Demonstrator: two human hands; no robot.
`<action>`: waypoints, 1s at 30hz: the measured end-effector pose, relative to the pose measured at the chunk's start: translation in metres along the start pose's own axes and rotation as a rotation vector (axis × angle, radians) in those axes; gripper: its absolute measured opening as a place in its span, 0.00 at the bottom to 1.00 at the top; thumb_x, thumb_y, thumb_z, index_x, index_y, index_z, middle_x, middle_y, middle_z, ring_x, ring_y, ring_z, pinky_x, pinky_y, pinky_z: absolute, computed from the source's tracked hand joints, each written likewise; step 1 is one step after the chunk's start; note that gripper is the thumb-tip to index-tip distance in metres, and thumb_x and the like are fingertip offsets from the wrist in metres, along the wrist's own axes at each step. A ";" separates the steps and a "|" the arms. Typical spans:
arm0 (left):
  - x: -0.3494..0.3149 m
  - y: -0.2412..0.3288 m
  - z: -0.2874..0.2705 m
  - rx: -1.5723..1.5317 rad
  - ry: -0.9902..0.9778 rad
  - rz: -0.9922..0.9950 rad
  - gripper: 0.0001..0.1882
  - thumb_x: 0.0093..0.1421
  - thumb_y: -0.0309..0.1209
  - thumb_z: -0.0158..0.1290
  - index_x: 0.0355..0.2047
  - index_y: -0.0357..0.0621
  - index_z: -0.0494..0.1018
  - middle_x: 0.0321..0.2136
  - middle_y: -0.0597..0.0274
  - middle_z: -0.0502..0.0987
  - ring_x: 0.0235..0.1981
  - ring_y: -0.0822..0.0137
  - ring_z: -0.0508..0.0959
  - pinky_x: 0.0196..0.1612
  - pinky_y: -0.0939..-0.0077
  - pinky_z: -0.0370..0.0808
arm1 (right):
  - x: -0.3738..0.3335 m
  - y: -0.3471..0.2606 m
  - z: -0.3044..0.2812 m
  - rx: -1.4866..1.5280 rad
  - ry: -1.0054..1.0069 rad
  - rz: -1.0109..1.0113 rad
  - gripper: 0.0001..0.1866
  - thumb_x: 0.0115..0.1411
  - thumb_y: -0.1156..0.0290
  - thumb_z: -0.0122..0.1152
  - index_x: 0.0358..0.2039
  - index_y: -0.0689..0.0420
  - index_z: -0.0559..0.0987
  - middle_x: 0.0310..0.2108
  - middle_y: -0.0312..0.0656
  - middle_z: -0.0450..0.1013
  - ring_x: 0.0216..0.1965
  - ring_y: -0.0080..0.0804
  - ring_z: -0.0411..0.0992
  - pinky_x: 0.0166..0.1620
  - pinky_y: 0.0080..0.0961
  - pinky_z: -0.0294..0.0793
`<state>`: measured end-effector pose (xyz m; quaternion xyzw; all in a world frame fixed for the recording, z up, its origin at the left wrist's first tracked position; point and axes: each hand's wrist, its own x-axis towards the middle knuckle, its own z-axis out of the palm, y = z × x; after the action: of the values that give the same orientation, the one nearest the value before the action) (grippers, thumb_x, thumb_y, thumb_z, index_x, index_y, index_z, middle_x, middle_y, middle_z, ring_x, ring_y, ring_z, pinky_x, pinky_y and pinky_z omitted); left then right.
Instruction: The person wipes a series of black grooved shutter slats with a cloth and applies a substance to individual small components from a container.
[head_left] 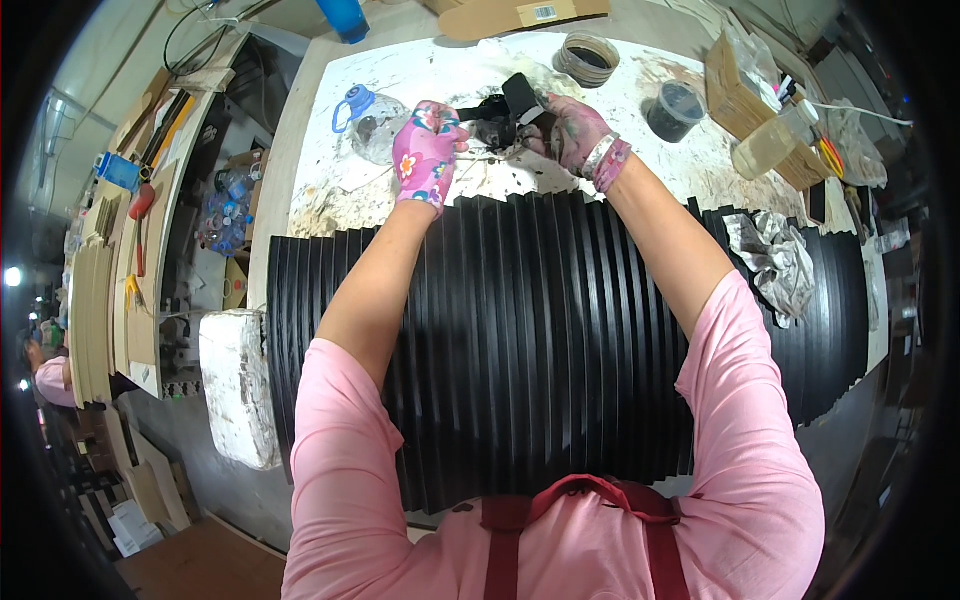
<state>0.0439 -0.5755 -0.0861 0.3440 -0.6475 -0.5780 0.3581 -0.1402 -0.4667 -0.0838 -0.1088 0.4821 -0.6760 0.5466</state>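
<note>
black slats [520, 330] lie side by side along the tabletop's near edge, their long axes running away from you. a crumpled, stained cloth [780, 265] rests on them toward the right end.

beyond them, both forearms reach forward over the slats, the hands in floral gloves. your left hand [428, 150] is curled nearly closed, knuckles up; you cannot tell from here whether it grips the dark strip [474, 115] at its thumb side. your right hand [578, 135], angled inward, has its fingers bent and seems to hold the black block [520, 98] by its right side. that block sits between your hands, nearer the right, its long axis pointing away from you and leaning a little left.

on the smeared white tabletop [400, 65], a clear bottle with a blue cap [372, 130] is just beside your left hand, toward the left edge. a dark-filled cup [677, 108] stands toward the right edge, a ribbed jar [587, 62] near the far edge.
</note>
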 end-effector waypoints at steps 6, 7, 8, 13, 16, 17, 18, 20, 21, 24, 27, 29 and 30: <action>-0.002 0.014 0.000 0.706 -0.038 0.369 0.08 0.62 0.32 0.50 0.39 0.44 0.73 0.30 0.53 0.79 0.30 0.58 0.80 0.35 0.68 0.74 | 0.018 -0.001 0.028 -0.895 0.134 -0.423 0.22 0.64 0.57 0.58 0.50 0.61 0.76 0.40 0.47 0.78 0.40 0.31 0.74 0.43 0.26 0.73; -0.001 0.021 0.005 0.704 -0.043 0.370 0.08 0.62 0.32 0.50 0.39 0.44 0.73 0.30 0.53 0.79 0.30 0.58 0.80 0.35 0.68 0.74 | 0.018 0.000 0.027 -0.993 0.133 -0.471 0.21 0.64 0.56 0.58 0.47 0.61 0.77 0.37 0.48 0.78 0.36 0.32 0.75 0.41 0.29 0.74; 0.000 0.026 0.006 0.753 -0.059 0.390 0.08 0.61 0.33 0.51 0.39 0.45 0.73 0.31 0.51 0.79 0.33 0.53 0.80 0.37 0.65 0.74 | 0.021 0.001 0.030 -1.083 0.107 -0.432 0.22 0.63 0.55 0.58 0.48 0.59 0.77 0.37 0.51 0.78 0.38 0.38 0.77 0.43 0.32 0.74; 0.017 0.037 0.002 0.883 -0.152 0.331 0.08 0.59 0.33 0.51 0.39 0.48 0.73 0.32 0.50 0.79 0.37 0.47 0.78 0.41 0.61 0.74 | 0.010 -0.004 0.023 -1.141 0.003 -0.334 0.22 0.62 0.56 0.61 0.48 0.59 0.77 0.32 0.46 0.78 0.31 0.30 0.76 0.37 0.27 0.74; 0.019 0.043 0.011 0.862 -0.154 0.437 0.08 0.59 0.33 0.50 0.39 0.49 0.73 0.31 0.51 0.79 0.37 0.47 0.78 0.40 0.61 0.74 | 0.023 -0.013 0.006 -1.045 0.083 -0.458 0.21 0.63 0.57 0.60 0.49 0.60 0.76 0.33 0.46 0.78 0.32 0.29 0.75 0.38 0.27 0.73; 0.019 0.046 0.013 0.869 -0.163 0.455 0.08 0.59 0.33 0.50 0.38 0.49 0.73 0.31 0.52 0.79 0.36 0.48 0.78 0.40 0.61 0.74 | 0.027 -0.013 0.009 -1.012 0.137 -0.467 0.21 0.64 0.57 0.60 0.50 0.59 0.76 0.35 0.48 0.78 0.35 0.33 0.76 0.40 0.30 0.74; 0.019 0.045 0.016 0.793 -0.194 0.421 0.08 0.60 0.33 0.50 0.38 0.49 0.73 0.32 0.52 0.79 0.36 0.48 0.79 0.40 0.61 0.74 | 0.028 -0.014 0.011 -1.189 0.242 -0.541 0.22 0.63 0.55 0.58 0.50 0.57 0.76 0.40 0.53 0.78 0.42 0.44 0.77 0.47 0.36 0.73; 0.018 0.048 0.018 0.850 -0.176 0.467 0.08 0.61 0.34 0.50 0.39 0.49 0.73 0.32 0.52 0.79 0.36 0.48 0.79 0.40 0.61 0.74 | 0.035 -0.007 0.017 -1.182 0.282 -0.471 0.23 0.63 0.53 0.59 0.50 0.57 0.76 0.42 0.55 0.77 0.46 0.50 0.76 0.50 0.38 0.72; 0.017 0.046 0.015 0.900 -0.140 0.500 0.08 0.62 0.35 0.50 0.39 0.49 0.73 0.32 0.52 0.80 0.36 0.48 0.79 0.40 0.61 0.74 | 0.029 -0.001 0.026 -1.196 0.290 -0.466 0.23 0.62 0.53 0.59 0.50 0.57 0.77 0.42 0.55 0.77 0.45 0.49 0.76 0.49 0.37 0.73; 0.027 0.040 0.011 0.931 -0.093 0.469 0.09 0.62 0.36 0.51 0.39 0.48 0.73 0.32 0.52 0.80 0.37 0.48 0.79 0.40 0.60 0.74 | 0.003 0.001 0.021 -1.039 0.118 -0.350 0.22 0.62 0.56 0.60 0.48 0.61 0.77 0.38 0.48 0.78 0.39 0.37 0.76 0.44 0.31 0.74; 0.034 0.037 0.013 0.708 -0.181 0.232 0.06 0.64 0.28 0.48 0.37 0.42 0.74 0.27 0.59 0.78 0.25 0.67 0.77 0.33 0.73 0.73 | -0.025 -0.002 0.000 -0.522 -0.102 -0.267 0.16 0.64 0.62 0.56 0.46 0.60 0.78 0.35 0.40 0.77 0.33 0.27 0.74 0.37 0.25 0.76; 0.038 0.030 0.020 0.435 -0.249 0.086 0.07 0.64 0.24 0.45 0.36 0.41 0.74 0.26 0.62 0.77 0.23 0.74 0.73 0.31 0.79 0.72 | -0.048 -0.008 -0.003 -0.132 0.014 -0.045 0.14 0.67 0.65 0.50 0.48 0.58 0.75 0.36 0.43 0.76 0.34 0.32 0.75 0.37 0.31 0.79; 0.039 0.031 0.017 0.467 -0.272 -0.020 0.11 0.65 0.30 0.49 0.46 0.45 0.75 0.30 0.61 0.79 0.24 0.70 0.76 0.33 0.75 0.74 | -0.052 -0.005 -0.005 -0.136 0.010 -0.041 0.14 0.67 0.65 0.50 0.48 0.58 0.75 0.36 0.43 0.76 0.34 0.32 0.75 0.37 0.31 0.79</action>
<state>0.0085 -0.5981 -0.0542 0.3428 -0.8020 -0.4574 0.1731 -0.1272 -0.4201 -0.0628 -0.1520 0.5272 -0.6533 0.5216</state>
